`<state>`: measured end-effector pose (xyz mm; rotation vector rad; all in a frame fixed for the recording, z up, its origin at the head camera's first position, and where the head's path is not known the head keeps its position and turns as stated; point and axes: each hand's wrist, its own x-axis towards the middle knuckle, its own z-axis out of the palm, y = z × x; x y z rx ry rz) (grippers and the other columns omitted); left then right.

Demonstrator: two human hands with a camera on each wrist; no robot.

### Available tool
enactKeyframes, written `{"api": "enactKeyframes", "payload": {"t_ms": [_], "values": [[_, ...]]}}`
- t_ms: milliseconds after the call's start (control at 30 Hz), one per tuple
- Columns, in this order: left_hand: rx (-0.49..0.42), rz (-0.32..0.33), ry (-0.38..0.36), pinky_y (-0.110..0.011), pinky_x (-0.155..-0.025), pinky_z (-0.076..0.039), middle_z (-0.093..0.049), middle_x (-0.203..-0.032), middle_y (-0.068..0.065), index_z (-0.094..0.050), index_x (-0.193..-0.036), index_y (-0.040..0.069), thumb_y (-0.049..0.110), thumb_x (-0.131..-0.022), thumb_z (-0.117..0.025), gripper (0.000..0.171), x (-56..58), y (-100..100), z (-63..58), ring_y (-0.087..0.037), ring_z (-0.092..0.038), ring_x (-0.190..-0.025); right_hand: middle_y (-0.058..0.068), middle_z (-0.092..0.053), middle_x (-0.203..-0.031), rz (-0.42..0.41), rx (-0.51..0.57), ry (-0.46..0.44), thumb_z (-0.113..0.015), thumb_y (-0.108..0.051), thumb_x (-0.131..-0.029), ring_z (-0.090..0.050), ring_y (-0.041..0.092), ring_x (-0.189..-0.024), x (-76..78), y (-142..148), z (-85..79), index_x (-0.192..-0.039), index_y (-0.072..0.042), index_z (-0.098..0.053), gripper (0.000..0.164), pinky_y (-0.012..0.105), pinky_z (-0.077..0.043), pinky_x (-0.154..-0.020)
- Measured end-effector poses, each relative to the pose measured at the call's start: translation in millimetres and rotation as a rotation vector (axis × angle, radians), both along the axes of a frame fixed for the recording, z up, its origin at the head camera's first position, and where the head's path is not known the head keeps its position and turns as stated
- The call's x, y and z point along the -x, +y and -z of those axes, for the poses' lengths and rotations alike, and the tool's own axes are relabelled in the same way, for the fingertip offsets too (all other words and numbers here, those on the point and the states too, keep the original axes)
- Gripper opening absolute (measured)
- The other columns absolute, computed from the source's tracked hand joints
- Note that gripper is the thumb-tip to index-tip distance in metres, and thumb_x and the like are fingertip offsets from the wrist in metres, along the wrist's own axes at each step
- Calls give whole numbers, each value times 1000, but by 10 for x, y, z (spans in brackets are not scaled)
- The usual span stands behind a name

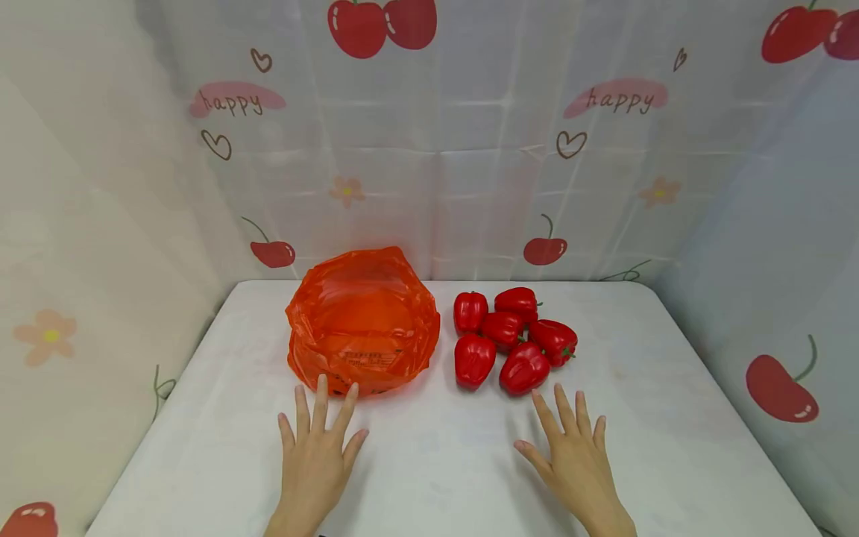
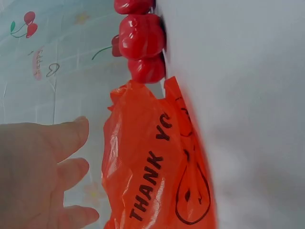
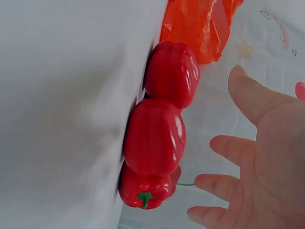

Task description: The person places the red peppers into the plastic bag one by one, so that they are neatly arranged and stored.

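Observation:
An orange-red plastic bag (image 1: 365,362) stands on the white table with its mouth spread wide; black "THANK YOU" lettering shows on its side in the left wrist view. Right of it, several glossy red bell peppers (image 1: 474,361) with green stems lie in a cluster. My left hand (image 1: 313,462) is in front of the bag, fingers straight and spread, holding nothing. In front of the peppers, my right hand (image 1: 576,466) also has its fingers spread and grips nothing. The right wrist view shows a gap between that hand and the nearest bell pepper (image 3: 155,137).
The white table (image 1: 429,477) reaches back to a curtain (image 1: 429,216) printed with cherries, hearts, flowers and "happy". More of this cloth rises along the left and right sides of the table.

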<state>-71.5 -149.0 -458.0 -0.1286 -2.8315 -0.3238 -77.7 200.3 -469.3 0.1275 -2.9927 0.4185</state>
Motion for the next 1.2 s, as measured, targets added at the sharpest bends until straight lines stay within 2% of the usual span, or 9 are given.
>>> {"api": "enactKeyframes", "payload": {"t_ms": [133,233,300,433,567,733,833,967,1200], "values": [[7,18,91,-80,-101,-23,-25,-158,-23,-44,-148,25,38,-87,-71,68,91,-37,-38,-56,-19,-142,26,-29,-156,-5,21,10,-69,-52,-84,-17,54,-143,20,13,-19,-150,-16,-40,81,80,-17,-104],[-42,32,187,-80,-98,-30,-26,-156,-27,-41,-150,22,33,-85,-74,74,214,-105,-117,-57,-25,-139,27,-31,-154,-6,43,30,-71,-49,-83,-21,56,-141,27,28,-23,-149,-13,-41,81,80,-20,-103],[-129,37,259,-78,-98,-33,-28,-154,-30,-39,-150,17,28,-85,-74,75,334,-173,-194,-56,-29,-138,28,-34,-152,-6,61,57,-73,-47,-83,-25,56,-139,25,43,-17,-148,-10,-43,81,79,-23,-102],[-400,16,341,-72,-98,-39,-32,-150,-31,-35,-152,9,17,-91,-66,69,650,-346,-335,-51,-36,-134,28,-38,-149,-6,101,119,-76,-43,-82,-31,57,-135,24,64,-11,-145,-7,-45,79,78,-28,-100],[-628,-27,326,-67,-104,-37,-36,-149,-27,-32,-152,7,14,-97,-57,62,967,-525,-360,-45,-37,-136,28,-40,-148,-5,130,140,-77,-40,-81,-33,56,-134,23,72,-6,-145,-6,-46,79,77,-31,-99],[-742,-55,267,-63,-105,-39,-37,-150,-24,-30,-154,9,13,-99,-53,59,1198,-684,-230,-44,-40,-134,29,-39,-148,10,146,81,-77,-40,-82,-33,56,-135,24,65,-1,-146,-6,-44,80,77,-30,-99],[-793,-71,231,-62,-104,-42,-38,-152,-22,-29,-155,13,14,-100,-51,59,1258,-738,-136,-45,-44,-132,29,-38,-149,28,139,38,-75,-40,-82,-31,56,-135,21,66,5,-147,-6,-42,80,77,-30,-100],[-861,-83,195,-57,-107,-41,-37,-156,-13,-30,-155,19,16,-101,-50,57,1291,-769,-57,-38,-43,-137,28,-36,-150,41,139,13,-74,-41,-84,-30,55,-136,21,85,25,-147,-6,-41,80,76,-29,-101],[-899,-58,194,-56,-109,-39,-40,-155,-9,-36,-152,15,13,-100,-52,54,1335,-721,-59,-34,-43,-137,28,-38,-148,28,175,86,-75,-38,-84,-33,56,-134,54,133,64,-147,-5,-41,79,74,-31,-102]]}}
